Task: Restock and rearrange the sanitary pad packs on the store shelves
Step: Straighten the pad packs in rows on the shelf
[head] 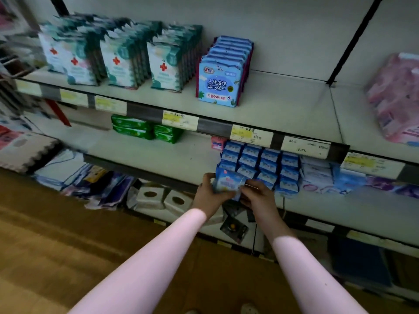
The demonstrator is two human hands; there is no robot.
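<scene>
Above, "人生在世" packs (218,87); held pack (229,181) illegible.

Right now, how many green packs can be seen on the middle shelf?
4 green packs: a left stack, upper and lower, and a right stack, upper and lower. Others may hide behind.

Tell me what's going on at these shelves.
A person holds a small blue pack with both hands, the left hand and right hand gripping its two ends, at the front edge of the middle shelf. The pack is at the front left corner of the rows of matching blue packs. Green packs lie farther left on that shelf.
</scene>
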